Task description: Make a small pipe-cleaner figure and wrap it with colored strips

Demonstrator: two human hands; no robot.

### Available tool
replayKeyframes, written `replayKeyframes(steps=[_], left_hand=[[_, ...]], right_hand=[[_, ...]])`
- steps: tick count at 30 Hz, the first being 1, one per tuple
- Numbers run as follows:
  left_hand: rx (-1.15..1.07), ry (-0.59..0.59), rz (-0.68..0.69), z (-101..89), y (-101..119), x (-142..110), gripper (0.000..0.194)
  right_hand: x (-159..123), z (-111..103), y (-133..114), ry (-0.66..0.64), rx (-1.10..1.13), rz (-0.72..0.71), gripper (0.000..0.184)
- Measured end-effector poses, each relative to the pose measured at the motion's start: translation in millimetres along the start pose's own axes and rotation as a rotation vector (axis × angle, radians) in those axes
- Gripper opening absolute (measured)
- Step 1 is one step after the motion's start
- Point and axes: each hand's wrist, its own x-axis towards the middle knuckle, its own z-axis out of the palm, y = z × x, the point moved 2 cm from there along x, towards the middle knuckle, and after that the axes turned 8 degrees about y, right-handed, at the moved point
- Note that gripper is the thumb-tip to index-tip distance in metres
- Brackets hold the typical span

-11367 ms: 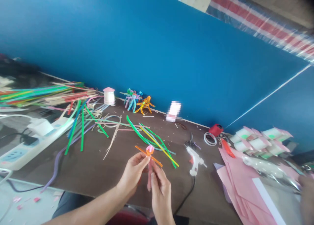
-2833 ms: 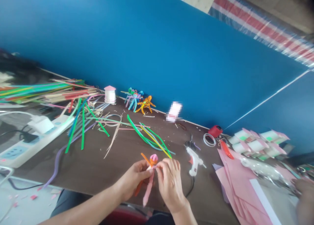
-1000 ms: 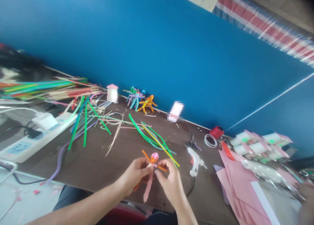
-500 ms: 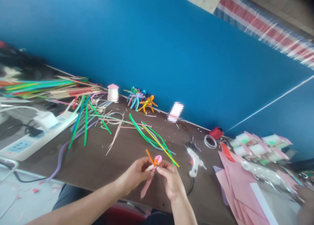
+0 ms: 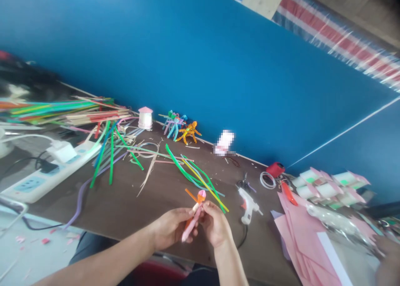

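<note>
Between my two hands, above the front part of the table, is a small figure of pink and orange pipe cleaners [image 5: 197, 217]. A round pink and orange head tops it, and an orange end sticks out to the left. My left hand [image 5: 170, 230] pinches it from the left, thumb on top. From the other side my right hand [image 5: 216, 225] grips it just below the head with thumb and fingers. A pink length slants down toward me between the hands. Loose green, blue and yellow pipe cleaners [image 5: 190, 167] lie just beyond on the brown table [image 5: 134, 213].
Left are a white power strip [image 5: 46, 177] with plugs and a pile of coloured strips [image 5: 62, 111]. Finished-looking small figures [image 5: 181, 128] stand by the wall. To the right lie a white glue gun [image 5: 249, 207], scissors [image 5: 245, 182], white tape [image 5: 268, 180] and pink sheets [image 5: 300, 236].
The figure has been turned in my hands, so its pink length now lies on top, facing me. My left fingers have shifted lower around it, and the orange end tilts further left.
</note>
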Motion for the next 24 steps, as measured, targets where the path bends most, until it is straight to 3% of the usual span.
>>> replayKeyframes(steps=[5, 9, 13, 16, 19, 24], left_hand=[[-0.110, -0.034, 0.090, -8.7, 1, 8, 0.023], [-0.094, -0.028, 0.111, -15.5, -3, 12, 0.021], [0.035, -0.017, 0.185, -15.3, -5, 11, 0.022], [0.145, -0.077, 0.155, -12.0, -5, 8, 0.025], [0.257, -0.121, 0.166, -10.5, -5, 7, 0.035], [0.394, -0.041, 0.302, -12.6, -12, 12, 0.047]], right_hand=[[-1, 0, 12, -0.084, 0.074, -0.058, 0.026], [-1, 1, 22, -0.123, -0.053, -0.102, 0.033], [1, 3, 30, 0.000, -0.279, -0.119, 0.035], [0, 6, 31, 0.085, -0.360, -0.184, 0.036], [-1, 11, 31, 0.111, -0.379, -0.195, 0.036], [1, 15, 33, 0.141, -0.311, -0.168, 0.033]])
